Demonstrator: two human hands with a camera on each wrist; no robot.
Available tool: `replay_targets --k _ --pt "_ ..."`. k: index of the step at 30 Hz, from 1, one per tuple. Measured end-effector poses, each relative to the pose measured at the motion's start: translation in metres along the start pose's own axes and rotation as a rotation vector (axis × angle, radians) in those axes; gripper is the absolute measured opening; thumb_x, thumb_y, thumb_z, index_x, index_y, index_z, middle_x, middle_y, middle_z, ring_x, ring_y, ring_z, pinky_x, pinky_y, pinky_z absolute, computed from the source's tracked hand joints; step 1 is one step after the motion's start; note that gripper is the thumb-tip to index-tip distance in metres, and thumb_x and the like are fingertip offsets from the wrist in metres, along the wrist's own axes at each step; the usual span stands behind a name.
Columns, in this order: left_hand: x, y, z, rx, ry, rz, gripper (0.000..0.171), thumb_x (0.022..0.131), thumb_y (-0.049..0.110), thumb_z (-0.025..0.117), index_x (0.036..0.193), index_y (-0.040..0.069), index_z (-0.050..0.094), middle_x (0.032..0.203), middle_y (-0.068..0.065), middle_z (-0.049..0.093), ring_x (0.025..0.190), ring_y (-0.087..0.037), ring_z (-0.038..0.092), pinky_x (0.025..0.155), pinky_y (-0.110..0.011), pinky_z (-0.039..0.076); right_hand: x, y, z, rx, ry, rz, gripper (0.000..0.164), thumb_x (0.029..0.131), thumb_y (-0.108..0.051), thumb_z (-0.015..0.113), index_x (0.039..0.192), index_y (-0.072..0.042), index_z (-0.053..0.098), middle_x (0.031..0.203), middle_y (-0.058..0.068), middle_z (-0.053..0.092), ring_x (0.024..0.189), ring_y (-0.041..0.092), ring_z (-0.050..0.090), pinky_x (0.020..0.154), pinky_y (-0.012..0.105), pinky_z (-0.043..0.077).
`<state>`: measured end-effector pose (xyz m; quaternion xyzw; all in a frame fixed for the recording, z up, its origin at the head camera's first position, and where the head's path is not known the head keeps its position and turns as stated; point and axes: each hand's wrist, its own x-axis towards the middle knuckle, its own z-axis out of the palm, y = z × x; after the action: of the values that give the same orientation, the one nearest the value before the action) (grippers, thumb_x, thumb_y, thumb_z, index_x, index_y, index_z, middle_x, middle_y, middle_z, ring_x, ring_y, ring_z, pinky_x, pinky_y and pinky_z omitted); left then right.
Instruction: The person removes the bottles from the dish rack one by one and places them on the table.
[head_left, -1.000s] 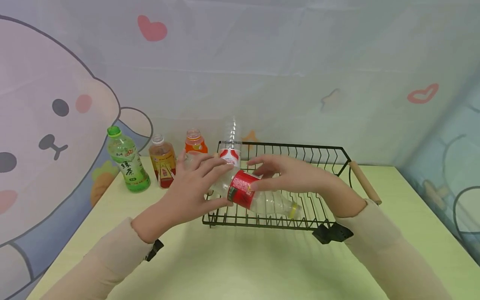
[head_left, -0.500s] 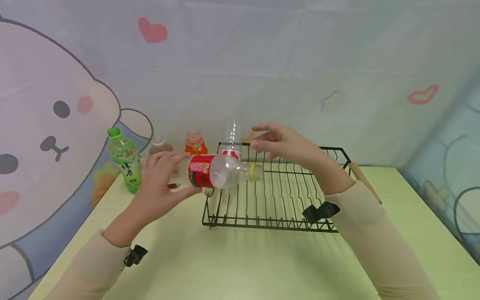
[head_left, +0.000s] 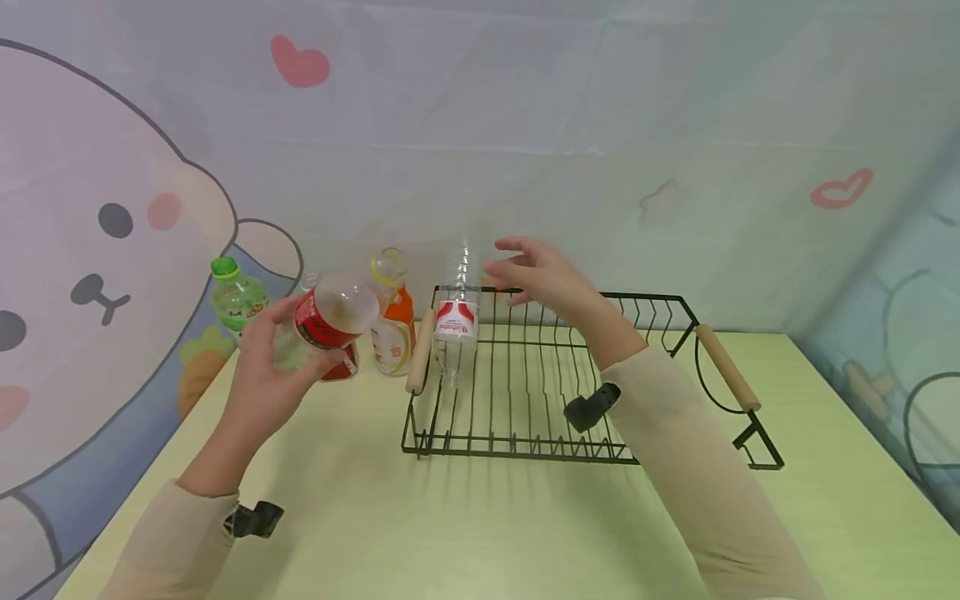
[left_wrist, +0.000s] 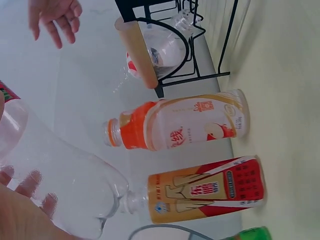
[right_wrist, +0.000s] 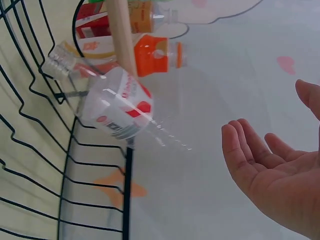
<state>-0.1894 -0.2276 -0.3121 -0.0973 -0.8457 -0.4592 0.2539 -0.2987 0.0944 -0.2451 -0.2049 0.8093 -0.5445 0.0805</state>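
My left hand [head_left: 262,379] grips a clear plastic bottle with a red label [head_left: 322,325] and a yellow ring at its neck. It holds the bottle in the air, tilted, the neck pointing up and away to the right. In the left wrist view, the bottle's clear lower body [left_wrist: 75,175] shows with fingertips behind it. Over the back of the black wire rack [head_left: 517,457], my right hand [head_left: 551,287] hovers with loosely bent fingers and holds nothing. Near it, a clear water bottle with a red-and-white label [head_left: 456,321] leans neck-down in the rack's left end.
Left of the rack stand an orange-topped bottle [left_wrist: 197,122], a gold-and-red labelled bottle [left_wrist: 207,190] and a green tea bottle [head_left: 238,302]. The rack has wooden handles, one on its right end [head_left: 727,367]. A printed cloth [head_left: 600,125] hangs behind the table.
The left hand has carried the red-labelled bottle leftward, away from the rack, and turned its neck from pointing right to up and away. The right hand let go of it and rose.
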Motion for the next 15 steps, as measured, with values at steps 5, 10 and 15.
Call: replay_targets --k 5,10,15 --pt "-0.005 -0.013 -0.003 -0.061 0.052 -0.057 0.072 0.084 0.014 0.075 0.144 0.009 0.036 0.137 -0.011 0.039 0.129 -0.028 0.031 0.107 -0.063 0.020 0.020 0.014 0.011 0.048 0.034 0.060 0.069 0.093 -0.038 0.062 0.150 -0.014 0.031 0.137 0.009 0.053 0.121 0.028 0.055 0.094 0.042 0.050" --pt "-0.011 -0.026 -0.006 -0.095 0.092 -0.120 0.075 0.084 0.010 0.075 0.145 0.008 0.031 0.139 -0.010 0.038 0.130 -0.029 0.031 0.109 -0.062 0.019 0.029 0.029 0.017 0.075 0.052 0.107 0.072 0.093 -0.039 0.063 0.151 -0.011 0.029 0.137 0.010 0.054 0.120 0.029 0.055 0.095 0.042 0.050" --pt "-0.015 -0.037 -0.012 -0.160 0.145 -0.245 0.076 0.088 0.017 0.071 0.148 0.014 0.025 0.143 -0.009 0.035 0.134 -0.027 0.027 0.111 -0.062 0.018 0.034 0.039 0.021 0.079 0.063 0.129 0.072 0.093 -0.038 0.062 0.150 -0.009 0.028 0.140 0.013 0.050 0.120 0.029 0.055 0.094 0.041 0.051"
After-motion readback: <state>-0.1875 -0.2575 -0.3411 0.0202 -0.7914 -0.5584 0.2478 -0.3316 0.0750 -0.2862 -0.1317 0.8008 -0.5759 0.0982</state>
